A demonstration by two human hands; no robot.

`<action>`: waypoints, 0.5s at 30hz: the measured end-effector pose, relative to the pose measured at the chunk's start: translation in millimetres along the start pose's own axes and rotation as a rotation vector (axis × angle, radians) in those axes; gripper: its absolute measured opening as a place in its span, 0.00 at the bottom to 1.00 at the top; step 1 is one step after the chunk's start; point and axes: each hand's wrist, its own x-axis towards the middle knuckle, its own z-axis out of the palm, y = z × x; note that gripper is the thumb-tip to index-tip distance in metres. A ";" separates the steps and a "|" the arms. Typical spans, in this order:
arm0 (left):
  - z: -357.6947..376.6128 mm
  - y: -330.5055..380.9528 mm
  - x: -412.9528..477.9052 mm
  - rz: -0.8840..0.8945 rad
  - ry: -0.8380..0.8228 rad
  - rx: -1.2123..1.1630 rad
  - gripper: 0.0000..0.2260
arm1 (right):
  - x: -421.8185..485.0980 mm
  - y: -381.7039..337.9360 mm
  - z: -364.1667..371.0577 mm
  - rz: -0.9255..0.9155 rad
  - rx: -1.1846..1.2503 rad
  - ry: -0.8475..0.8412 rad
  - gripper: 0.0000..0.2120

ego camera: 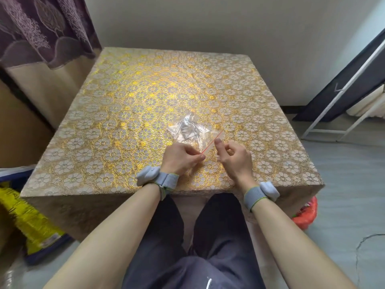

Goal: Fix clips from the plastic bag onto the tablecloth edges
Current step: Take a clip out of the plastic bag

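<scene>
A clear plastic bag (188,130) with a red zip strip along its near edge lies on the gold flowered tablecloth (129,105), a little right of the middle. Several metal clips show through the plastic as a grey cluster. My left hand (181,158) pinches the near left corner of the bag at the red strip. My right hand (234,157) grips the bag's mouth at the right end of the strip, thumb up. Both hands rest low over the table's near part. The tablecloth hangs down over the table's front edge (100,196).
A patterned purple curtain (41,28) hangs at the far left. A yellow and blue bag (31,224) lies on the floor at the left. A red plastic bag (307,215) sits by the table's near right corner. A white metal frame (341,97) leans at the right wall.
</scene>
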 end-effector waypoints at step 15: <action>1.6 15.4 -12.1 0.285 0.009 0.364 0.13 | 8.7 6.5 -0.8 0.053 0.040 -0.092 0.17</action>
